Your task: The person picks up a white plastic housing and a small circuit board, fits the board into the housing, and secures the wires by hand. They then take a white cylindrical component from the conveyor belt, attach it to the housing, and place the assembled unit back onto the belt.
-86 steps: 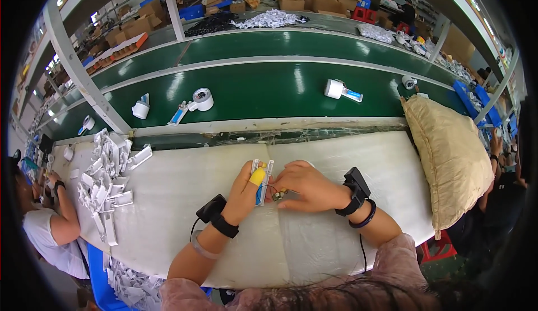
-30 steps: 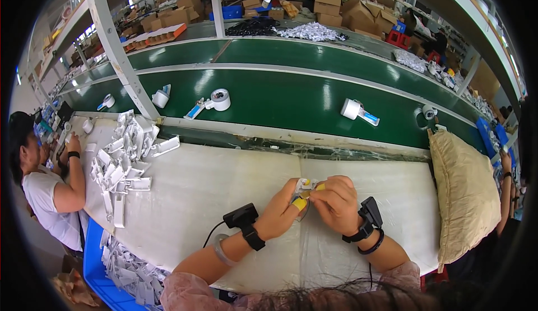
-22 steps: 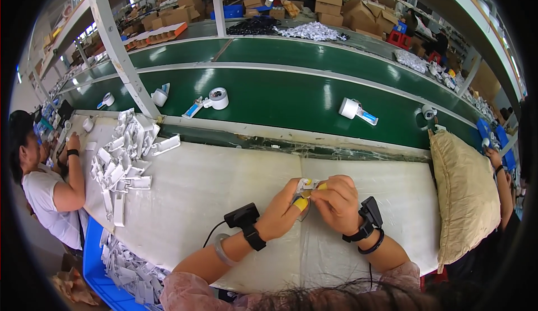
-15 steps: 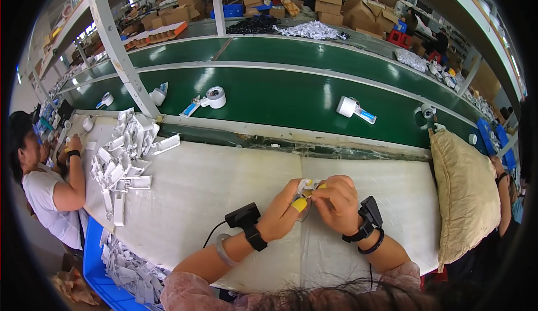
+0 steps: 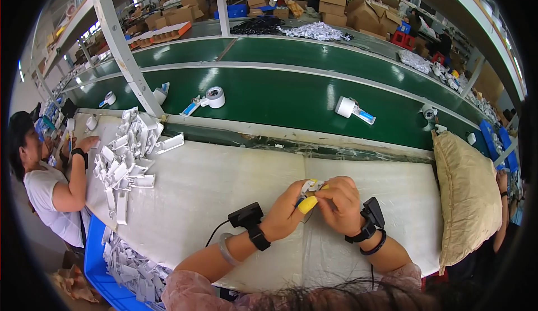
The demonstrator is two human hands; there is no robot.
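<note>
My left hand [image 5: 283, 214] is closed on a small white plastic part [image 5: 310, 186], held low over the middle of the table. Yellow covering wraps the left thumb, whose tip presses on the near side of the part. My right hand [image 5: 339, 200] meets it from the other side, fingers pinched together at the part's right edge. A bit of yellow also shows at the right fingertips. Fingers hide much of the part, so its full shape cannot be made out.
A pile of white plastic pieces [image 5: 126, 154] lies on the table [image 5: 224, 187] at left, above a blue bin [image 5: 96, 266] of similar pieces. A tan sack [image 5: 468, 199] stands right. Beyond, a green conveyor [image 5: 280, 95] carries white round-headed devices [image 5: 346, 107]. A co-worker [image 5: 47, 193] sits left.
My hands stay together on the white part, with only slight finger shifts. At left the co-worker's hand has reached out toward the pile. The whole view has shifted slightly.
</note>
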